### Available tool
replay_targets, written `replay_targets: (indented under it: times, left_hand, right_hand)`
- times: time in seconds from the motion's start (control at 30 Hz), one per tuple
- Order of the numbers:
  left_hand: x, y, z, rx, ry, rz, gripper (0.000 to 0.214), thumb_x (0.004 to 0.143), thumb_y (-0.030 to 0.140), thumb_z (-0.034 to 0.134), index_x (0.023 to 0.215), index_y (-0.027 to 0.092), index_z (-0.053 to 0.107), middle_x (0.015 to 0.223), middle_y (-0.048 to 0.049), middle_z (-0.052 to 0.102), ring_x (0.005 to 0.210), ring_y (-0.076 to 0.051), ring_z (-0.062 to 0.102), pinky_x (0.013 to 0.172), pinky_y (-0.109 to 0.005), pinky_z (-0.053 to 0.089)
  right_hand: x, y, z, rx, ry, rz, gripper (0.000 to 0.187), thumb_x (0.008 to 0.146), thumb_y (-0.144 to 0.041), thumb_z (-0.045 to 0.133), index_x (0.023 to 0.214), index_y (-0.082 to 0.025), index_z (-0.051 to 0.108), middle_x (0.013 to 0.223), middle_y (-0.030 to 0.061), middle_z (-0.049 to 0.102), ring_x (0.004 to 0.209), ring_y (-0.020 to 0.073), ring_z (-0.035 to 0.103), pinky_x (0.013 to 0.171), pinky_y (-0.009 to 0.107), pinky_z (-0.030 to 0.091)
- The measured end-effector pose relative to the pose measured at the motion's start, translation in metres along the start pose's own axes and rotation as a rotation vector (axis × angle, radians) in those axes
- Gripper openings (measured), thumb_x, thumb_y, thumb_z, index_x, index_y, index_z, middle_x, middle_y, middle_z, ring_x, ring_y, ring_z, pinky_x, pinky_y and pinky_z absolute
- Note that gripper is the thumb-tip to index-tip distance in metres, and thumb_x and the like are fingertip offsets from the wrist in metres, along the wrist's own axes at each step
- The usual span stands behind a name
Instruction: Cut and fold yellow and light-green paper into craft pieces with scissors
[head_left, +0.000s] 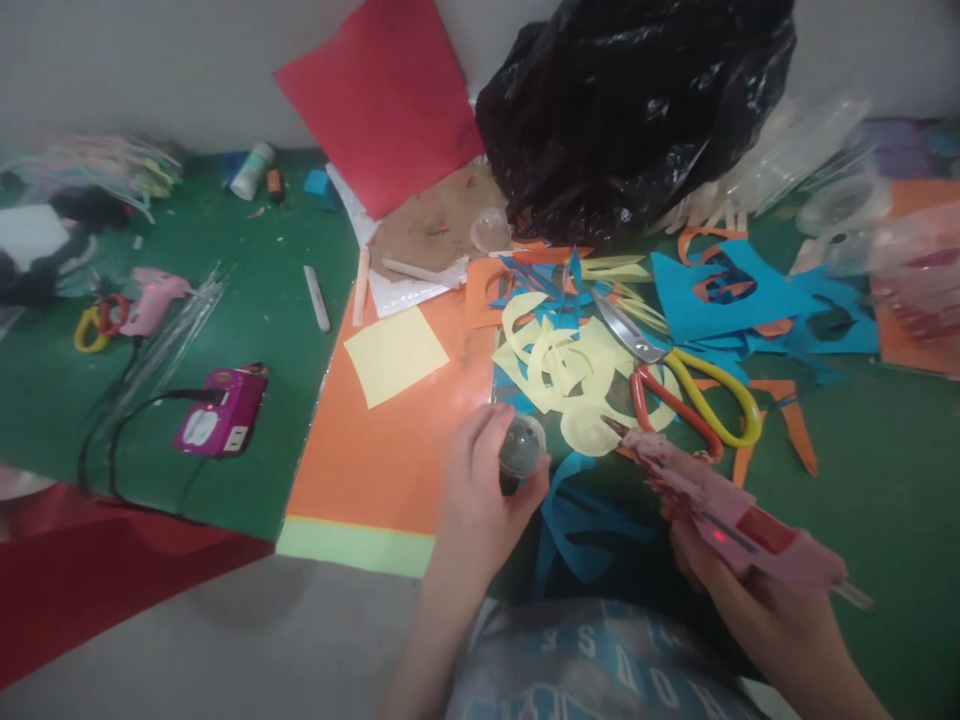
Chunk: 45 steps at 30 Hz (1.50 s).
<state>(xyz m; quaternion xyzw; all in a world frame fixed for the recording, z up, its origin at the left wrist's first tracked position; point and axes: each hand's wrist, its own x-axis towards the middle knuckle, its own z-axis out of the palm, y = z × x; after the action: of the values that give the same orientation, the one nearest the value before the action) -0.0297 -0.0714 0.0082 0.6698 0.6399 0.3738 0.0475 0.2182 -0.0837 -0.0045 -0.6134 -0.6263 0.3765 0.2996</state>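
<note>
Left hand (480,490) closed on small clear cup (522,447); right hand (720,570) gripping pink glue gun (720,510), near worktop's front edge.

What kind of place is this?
Probably a craft corner on a floor: cut paper scraps, scissors and a pink glue gun in the right hand suggest paper crafting.

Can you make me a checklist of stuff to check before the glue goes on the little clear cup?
1. Pink glue gun held in right hand: ok.
2. Red light on the gun glowing: ok.
3. Clear cup gripped by left hand: ok.
4. Nozzle touching the cup: not ok, there is a gap between them.
5. Left fingers away from the nozzle tip: ok.
6. Glue coming out of the tip: cannot tell.
</note>
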Motion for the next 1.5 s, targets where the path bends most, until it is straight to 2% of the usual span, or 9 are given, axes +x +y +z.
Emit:
replay_targets:
  times: [0.1, 0.27, 0.53, 0.77, 0.9, 1.1, 1.23, 1.37, 1.5]
  left_hand:
    - [0.000, 0.000, 0.000, 0.001, -0.007, 0.004, 0.050, 0.089, 0.023, 0.063, 0.135, 0.020, 0.044, 0.122, -0.0139, 0.058, 0.118, -0.024, 0.061, 0.095, -0.041, 0.057]
    - [-0.001, 0.001, 0.000, 0.001, -0.008, -0.002, 0.048, 0.090, 0.022, 0.063, 0.134, 0.019, 0.044, 0.122, -0.0141, 0.058, 0.118, -0.023, 0.060, 0.095, -0.040, 0.057]
    - [-0.002, 0.000, 0.000, -0.002, -0.014, -0.005, 0.049, 0.090, 0.023, 0.063, 0.135, 0.020, 0.043, 0.123, -0.0137, 0.058, 0.118, -0.024, 0.060, 0.095, -0.042, 0.057]
    - [-0.002, -0.001, 0.000, 0.000, -0.021, -0.010, 0.048, 0.090, 0.025, 0.063, 0.134, 0.021, 0.044, 0.122, -0.0136, 0.059, 0.117, -0.024, 0.061, 0.094, -0.042, 0.057]
    - [-0.002, 0.000, -0.001, -0.007, -0.027, -0.008, 0.049, 0.090, 0.025, 0.063, 0.135, 0.020, 0.043, 0.123, -0.0140, 0.058, 0.119, -0.024, 0.060, 0.097, -0.042, 0.056]
    - [-0.001, 0.000, -0.001, -0.006, -0.034, -0.007, 0.048, 0.090, 0.025, 0.063, 0.134, 0.021, 0.043, 0.123, -0.0138, 0.058, 0.118, -0.024, 0.061, 0.096, -0.042, 0.057]
    - [0.000, 0.000, -0.001, -0.008, -0.031, 0.011, 0.051, 0.089, 0.024, 0.063, 0.135, 0.022, 0.042, 0.124, -0.0134, 0.058, 0.118, -0.025, 0.061, 0.096, -0.043, 0.056]
    - [-0.001, 0.003, -0.003, -0.030, -0.134, 0.095, 0.050, 0.088, 0.019, 0.061, 0.134, 0.022, 0.044, 0.126, -0.0140, 0.058, 0.119, -0.025, 0.060, 0.097, -0.040, 0.055]
    - [-0.001, 0.013, -0.004, -0.027, -0.217, 0.188, 0.046, 0.085, 0.014, 0.058, 0.130, 0.024, 0.049, 0.126, -0.0138, 0.056, 0.113, -0.025, 0.062, 0.091, -0.040, 0.057]
  right_hand:
    - [0.002, -0.002, -0.002, 0.024, -0.044, 0.029, 0.027, 0.084, -0.046, 0.066, 0.094, -0.021, 0.072, 0.068, 0.0049, 0.067, 0.061, 0.0208, 0.065, 0.047, 0.025, 0.052]
    - [-0.003, -0.002, 0.000, 0.014, -0.012, 0.113, 0.030, 0.085, -0.042, 0.066, 0.105, -0.021, 0.071, 0.080, 0.0058, 0.072, 0.059, 0.0177, 0.065, 0.048, 0.023, 0.053]
    - [-0.002, -0.003, 0.002, 0.048, -0.029, 0.092, 0.036, 0.082, -0.046, 0.068, 0.106, -0.018, 0.072, 0.097, 0.0109, 0.074, 0.077, 0.0232, 0.071, 0.055, 0.025, 0.058]
    - [-0.006, 0.006, 0.003, -0.020, 0.006, 0.015, 0.030, 0.084, -0.046, 0.066, 0.100, -0.021, 0.073, 0.079, 0.0072, 0.073, 0.061, 0.0199, 0.067, 0.045, 0.024, 0.053]
    - [-0.003, 0.003, 0.003, -0.002, -0.019, 0.019, 0.036, 0.085, -0.045, 0.064, 0.110, -0.021, 0.072, 0.077, 0.0068, 0.071, 0.058, 0.0204, 0.065, 0.042, 0.026, 0.051]
    - [0.001, -0.003, 0.001, -0.041, -0.033, 0.025, 0.026, 0.088, -0.045, 0.060, 0.085, -0.022, 0.072, 0.067, 0.0052, 0.067, 0.056, 0.0189, 0.064, 0.047, 0.025, 0.053]
    - [0.000, 0.002, 0.000, -0.049, -0.032, 0.044, 0.029, 0.088, -0.047, 0.061, 0.082, -0.020, 0.070, 0.061, 0.0038, 0.064, 0.053, 0.0184, 0.062, 0.048, 0.025, 0.052]
    - [-0.001, 0.001, -0.001, -0.023, -0.088, 0.048, 0.025, 0.087, -0.045, 0.063, 0.081, -0.021, 0.070, 0.062, 0.0035, 0.064, 0.057, 0.0186, 0.063, 0.051, 0.025, 0.054]
    - [-0.001, -0.009, 0.001, 0.004, -0.028, 0.080, 0.026, 0.087, -0.046, 0.062, 0.086, -0.021, 0.069, 0.070, 0.0051, 0.067, 0.062, 0.0197, 0.063, 0.056, 0.027, 0.055]
